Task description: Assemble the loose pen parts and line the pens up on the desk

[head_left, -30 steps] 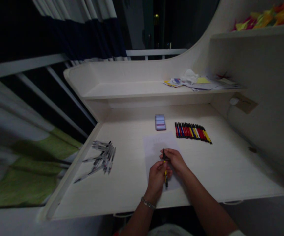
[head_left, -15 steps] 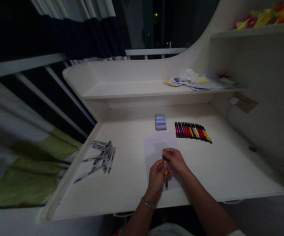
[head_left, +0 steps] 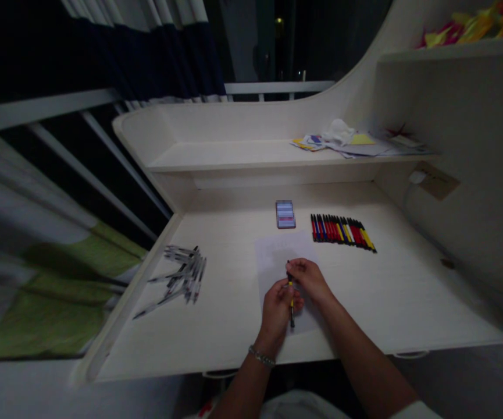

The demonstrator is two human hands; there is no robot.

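Head view: the left hand (head_left: 276,308) is clenched around the lower barrel of a yellow-and-black pen (head_left: 292,305). The right hand (head_left: 310,279) pinches the pen's upper end. Both hover over a sheet of paper (head_left: 277,253). Beyond the grip lies a striped card (head_left: 285,214), its print too blurred to read. A row of coloured pens (head_left: 342,231) lies beyond-right, and a pile of pale pens (head_left: 182,276) well to the left.

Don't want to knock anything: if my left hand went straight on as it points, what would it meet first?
Most likely the right hand, gripping the same pen just ahead of the left hand; depth is hard to judge.
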